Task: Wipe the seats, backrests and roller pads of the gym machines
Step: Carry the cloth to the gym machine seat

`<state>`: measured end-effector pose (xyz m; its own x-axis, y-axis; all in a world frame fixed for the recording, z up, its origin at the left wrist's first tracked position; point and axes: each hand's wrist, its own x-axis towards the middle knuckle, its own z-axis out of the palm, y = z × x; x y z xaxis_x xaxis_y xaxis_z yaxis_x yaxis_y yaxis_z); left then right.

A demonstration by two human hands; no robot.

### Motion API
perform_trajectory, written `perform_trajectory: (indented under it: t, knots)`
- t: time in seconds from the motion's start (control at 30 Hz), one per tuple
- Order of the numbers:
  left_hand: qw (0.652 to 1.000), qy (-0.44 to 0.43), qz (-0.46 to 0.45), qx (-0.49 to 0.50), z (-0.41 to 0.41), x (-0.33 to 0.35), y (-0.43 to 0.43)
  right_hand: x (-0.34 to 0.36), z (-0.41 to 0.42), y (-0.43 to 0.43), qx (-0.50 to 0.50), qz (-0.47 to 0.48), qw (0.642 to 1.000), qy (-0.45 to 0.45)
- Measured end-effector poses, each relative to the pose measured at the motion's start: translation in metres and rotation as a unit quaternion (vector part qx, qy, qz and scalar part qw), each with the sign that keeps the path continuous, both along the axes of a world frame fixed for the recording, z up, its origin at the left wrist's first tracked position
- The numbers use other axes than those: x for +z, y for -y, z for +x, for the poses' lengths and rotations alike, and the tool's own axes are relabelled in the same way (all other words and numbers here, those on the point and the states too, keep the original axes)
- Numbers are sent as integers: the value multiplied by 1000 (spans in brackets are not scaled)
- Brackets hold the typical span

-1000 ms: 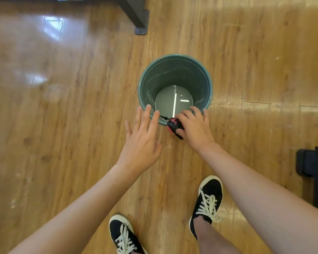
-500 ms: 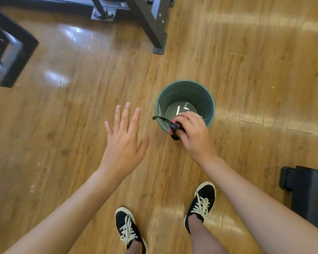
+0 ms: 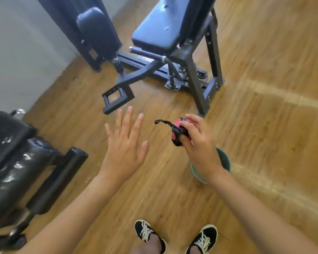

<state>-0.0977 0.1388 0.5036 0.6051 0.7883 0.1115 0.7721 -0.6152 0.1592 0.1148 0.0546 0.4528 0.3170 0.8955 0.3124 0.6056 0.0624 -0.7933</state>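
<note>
My right hand (image 3: 198, 143) grips a wadded red and black cloth (image 3: 176, 132), with a black tail sticking out to the left. My left hand (image 3: 126, 143) hovers beside it, fingers spread and holding nothing. A gym machine stands ahead with a black padded seat (image 3: 156, 32) and an upright black pad (image 3: 97, 32) on its left. A second machine at the left edge has a shiny black pad (image 3: 13, 171) and a black roller pad (image 3: 57, 180).
A green bucket (image 3: 225, 159) stands on the wooden floor, mostly hidden under my right wrist. The dark steel frame (image 3: 196, 77) and footrest (image 3: 116, 98) of the far machine reach toward me. A grey wall (image 3: 17, 52) is at the left. My shoes (image 3: 149, 235) are below.
My view has lifted from the bucket toward the machines. My right hand has raised the cloth away from the bucket rim, and my left hand has risen alongside, still spread.
</note>
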Motion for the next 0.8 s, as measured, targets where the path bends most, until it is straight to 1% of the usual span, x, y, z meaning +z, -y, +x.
perform_trajectory:
  t: [0.13,0.27,0.37,0.43,0.57,0.7,0.8]
  knots:
    - [998,11,48,45,-41,63,-41,79,-23,-64,41,41,996,63]
    - [993,22,71,95,-85,108,-89,132,-58,-129,73,53,990,110]
    - [989,32,87,115,-118,132,-128,161,-86,-172,84,57,984,145]
    - [986,35,96,128,-141,143,-153,172,-103,-199,83,61,983,155]
    - [984,23,111,136,-172,158,-201,184,-126,-245,78,67,984,144]
    - [984,20,124,126,-183,170,-257,193,-141,-295,80,74,986,129]
    - [985,20,130,114,-180,177,-309,194,-143,-346,76,72,984,141]
